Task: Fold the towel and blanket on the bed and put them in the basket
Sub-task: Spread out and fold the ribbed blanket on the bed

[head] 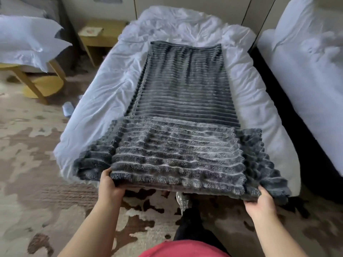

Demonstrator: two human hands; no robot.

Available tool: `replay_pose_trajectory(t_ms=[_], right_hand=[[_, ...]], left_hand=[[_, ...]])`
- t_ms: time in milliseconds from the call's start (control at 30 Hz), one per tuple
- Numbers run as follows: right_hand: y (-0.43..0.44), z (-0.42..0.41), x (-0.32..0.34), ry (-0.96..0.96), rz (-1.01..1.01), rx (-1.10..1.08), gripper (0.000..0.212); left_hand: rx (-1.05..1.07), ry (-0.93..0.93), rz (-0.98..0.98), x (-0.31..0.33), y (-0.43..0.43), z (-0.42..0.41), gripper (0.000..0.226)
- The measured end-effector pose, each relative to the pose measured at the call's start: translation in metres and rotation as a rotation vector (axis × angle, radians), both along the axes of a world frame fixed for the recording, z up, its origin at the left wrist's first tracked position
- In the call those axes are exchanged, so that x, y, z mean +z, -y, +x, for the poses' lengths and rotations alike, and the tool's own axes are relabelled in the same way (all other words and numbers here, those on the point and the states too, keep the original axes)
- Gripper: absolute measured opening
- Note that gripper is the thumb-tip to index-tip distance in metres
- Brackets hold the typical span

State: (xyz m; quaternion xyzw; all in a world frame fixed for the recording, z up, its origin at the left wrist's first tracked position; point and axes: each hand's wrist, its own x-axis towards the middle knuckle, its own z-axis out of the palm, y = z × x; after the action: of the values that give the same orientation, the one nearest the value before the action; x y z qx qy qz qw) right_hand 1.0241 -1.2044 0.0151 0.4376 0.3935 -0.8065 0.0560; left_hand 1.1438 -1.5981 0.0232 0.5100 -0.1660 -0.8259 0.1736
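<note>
A dark grey ribbed plush blanket [183, 93] lies lengthwise down the middle of the white bed [96, 101], folded into a long strip. Its near end is lifted off the foot of the bed and doubled over. My left hand [109, 184] grips the near left corner of that raised end. My right hand [259, 201] grips the near right corner, thumb on top. I see neither a towel nor a basket in this view.
A second white bed [304, 86] stands close on the right, with a dark gap between. A yellow wooden side table [101, 37] and a pillow [27, 43] on a yellow stand are at the left. Patterned carpet [33, 164] surrounds the bed's foot.
</note>
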Motion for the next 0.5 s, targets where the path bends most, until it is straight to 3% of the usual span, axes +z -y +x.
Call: replay_pose_trajectory(t_ms=[100,267,367,500], right_hand=[[-0.004,0.046,-0.006,0.111,-0.028,-0.047,0.023],[-0.006,0.073,-0.003,0.192,-0.116,-0.164,0.031],[-0.002,0.065,0.019,0.214,0.073,-0.022,0.019],[0.000,0.032,0.030,0.160,0.182,0.033,0.042]], left_hand=[[0.000,0.084,0.007,-0.007,-0.008,0.042,0.036],[-0.047,0.126,-0.040,-0.007,-0.016,0.073,0.017],[-0.063,0.068,-0.059,0.002,-0.013,0.068,0.016],[-0.083,0.010,-0.095,0.018,-0.003,0.038,0.020]])
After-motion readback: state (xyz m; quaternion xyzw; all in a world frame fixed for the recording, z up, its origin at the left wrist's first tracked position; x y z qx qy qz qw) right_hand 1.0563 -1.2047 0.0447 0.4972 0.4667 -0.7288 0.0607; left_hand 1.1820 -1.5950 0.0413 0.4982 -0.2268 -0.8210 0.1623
